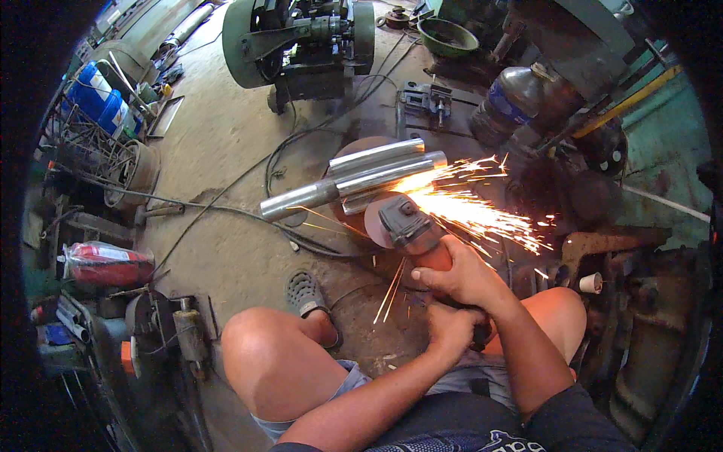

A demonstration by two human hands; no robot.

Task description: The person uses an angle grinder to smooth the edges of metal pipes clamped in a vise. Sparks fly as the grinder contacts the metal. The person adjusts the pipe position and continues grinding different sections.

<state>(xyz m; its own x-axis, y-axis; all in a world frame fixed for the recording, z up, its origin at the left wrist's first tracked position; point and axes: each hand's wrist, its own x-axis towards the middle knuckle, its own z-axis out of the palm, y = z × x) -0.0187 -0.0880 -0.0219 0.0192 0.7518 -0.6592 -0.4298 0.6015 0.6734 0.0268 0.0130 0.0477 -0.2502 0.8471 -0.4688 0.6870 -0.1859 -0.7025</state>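
Well left of the grip lies a red bundle (113, 264) in clear plastic, with a blue bucket (96, 98) farther out on that side. Straight beyond the grip sits a small metal vise (426, 101), then a green bowl (448, 35), with a blue-labelled plastic bottle (517, 95) to their right and a heavy drum-sided machine (324, 34) farther left.

Blown-out glare at the sparks (440, 202) — dim sides, black fisheye rim.
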